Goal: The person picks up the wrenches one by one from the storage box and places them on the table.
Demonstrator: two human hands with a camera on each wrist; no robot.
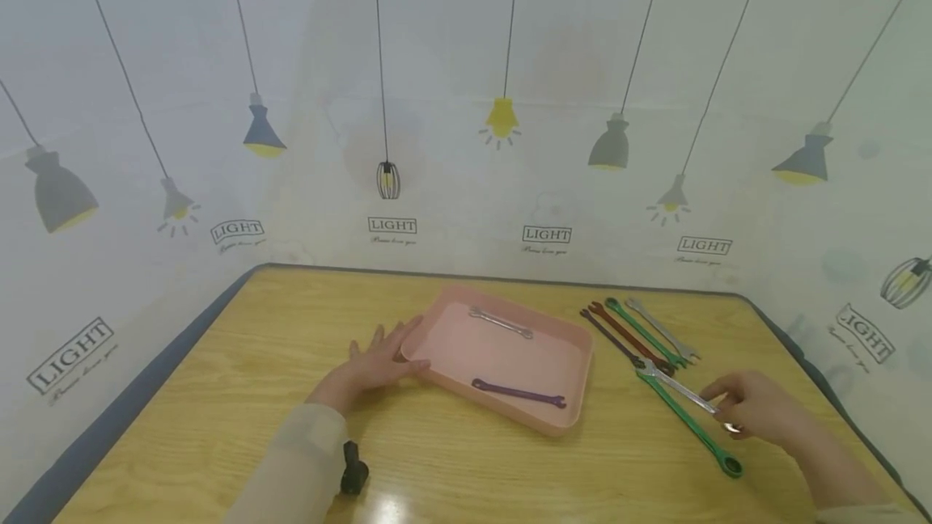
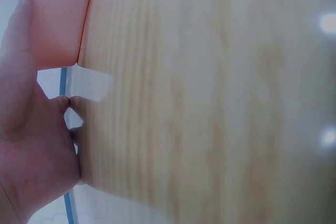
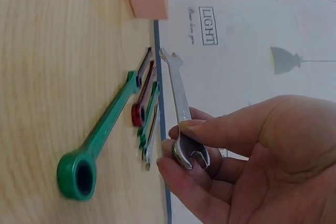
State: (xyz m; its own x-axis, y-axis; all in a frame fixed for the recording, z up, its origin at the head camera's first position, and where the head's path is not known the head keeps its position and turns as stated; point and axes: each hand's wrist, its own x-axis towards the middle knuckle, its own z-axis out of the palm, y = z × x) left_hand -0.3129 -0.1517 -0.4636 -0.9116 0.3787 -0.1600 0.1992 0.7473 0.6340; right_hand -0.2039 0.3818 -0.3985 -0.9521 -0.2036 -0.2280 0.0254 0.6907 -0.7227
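My right hand [image 1: 757, 411] pinches a silver double open-end wrench [image 3: 180, 90] between thumb and fingers, near one end. In the head view its far end points toward the tray and overlaps a large green ratcheting wrench [image 1: 692, 423] on the table. My left hand [image 1: 379, 358] rests at the left corner of a pink tray [image 1: 455, 354], fingers spread and the thumb along its near wall [image 2: 60, 24]. Inside the tray lie a small silver wrench [image 1: 501, 323] near the back and a purple wrench [image 1: 518, 393] near the front.
Right of the tray lie another purple wrench [image 1: 610, 335], a red-brown wrench [image 1: 629, 335], a green wrench [image 1: 644, 332] and a silver wrench [image 1: 661, 328], side by side. A small black object [image 1: 353, 469] is by the left sleeve. A printed curtain stands behind the wooden table [image 1: 218, 395].
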